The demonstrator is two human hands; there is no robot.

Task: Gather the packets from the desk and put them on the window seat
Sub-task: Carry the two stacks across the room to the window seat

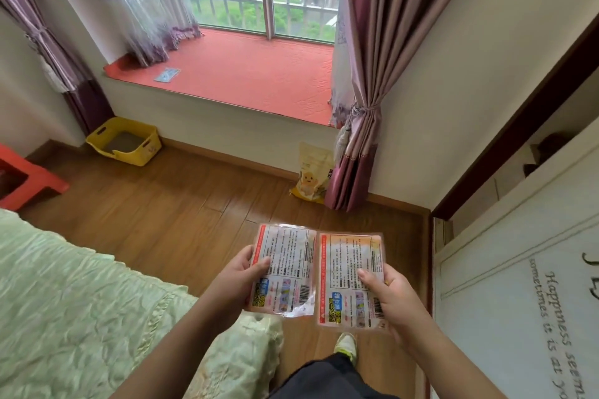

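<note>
The left hand point(241, 272) pinched one flat, glossy printed plastic packet point(285, 266); the right hand point(393, 298) pinched another point(351, 272), short of the red-cushioned window seat point(246, 71); light, floppy, probably slippery, best gripped by their edges.

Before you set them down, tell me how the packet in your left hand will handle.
The left-hand packet looks thin and floppy: its glossy film edge crinkles near the bottom. It is probably light, since the left hand holds it by one edge with a thumb-and-finger grip. The shiny wrapper may be slippery and could slide on the window seat.
</note>
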